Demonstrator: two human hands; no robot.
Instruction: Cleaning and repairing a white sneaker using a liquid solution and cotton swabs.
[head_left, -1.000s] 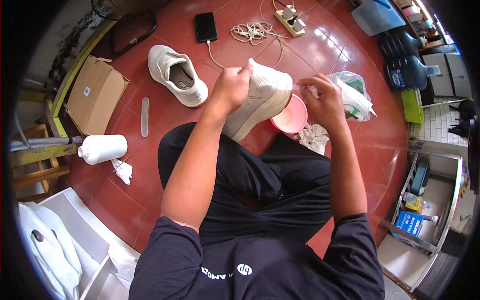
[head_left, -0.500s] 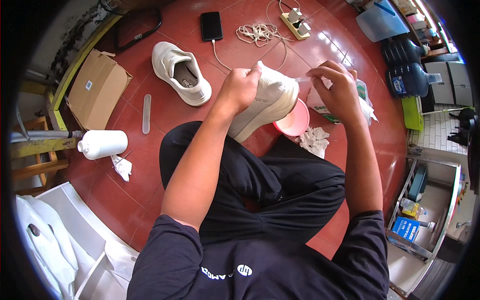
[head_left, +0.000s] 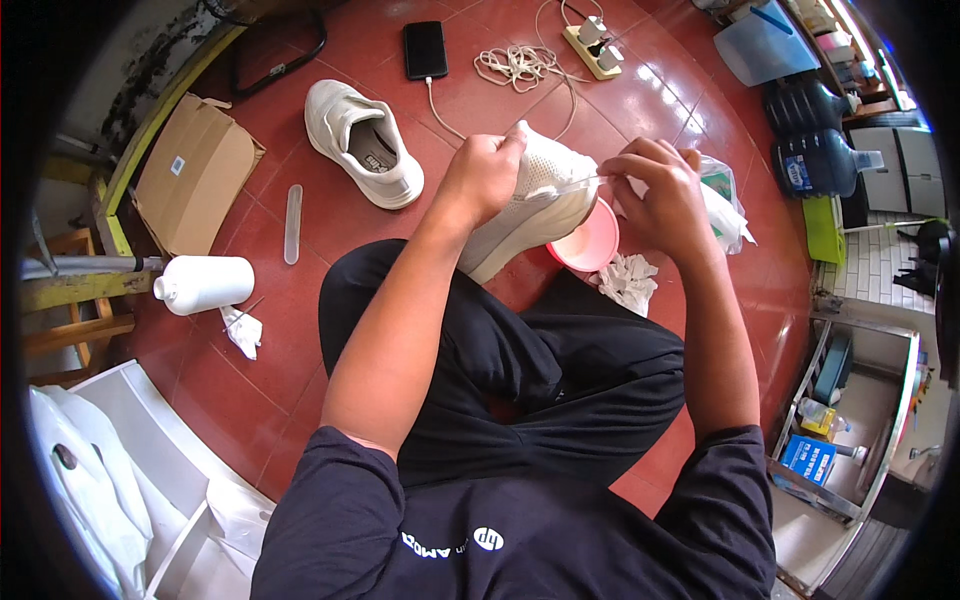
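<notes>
My left hand (head_left: 484, 172) is closed on the toe end of a whitish sneaker (head_left: 505, 232), which is held tilted above my crossed legs. My right hand (head_left: 660, 185) pinches a thin whitish stick (head_left: 580, 184); its pale tip lies against the sneaker's side, too small to make out whether it has bristles. Just under the shoe's sole stands a pink bowl (head_left: 597, 240) with something pale inside, partly hidden by the shoe. The matching sneaker (head_left: 365, 145) rests on the floor to the left, its opening facing me.
Crumpled tissue (head_left: 629, 283) lies beside the bowl, near a plastic packet (head_left: 725, 205). Leftward are a white bottle (head_left: 208, 285) on its side, a clear narrow case (head_left: 293, 225) and a cardboard box (head_left: 195, 178). A phone (head_left: 425, 51), cable (head_left: 520, 66) and power strip (head_left: 593, 52) lie ahead.
My right hand has moved slightly left and down, bringing the stick's tip from the shoe's heel end onto its side. The left hand and the sneaker have hardly moved.
</notes>
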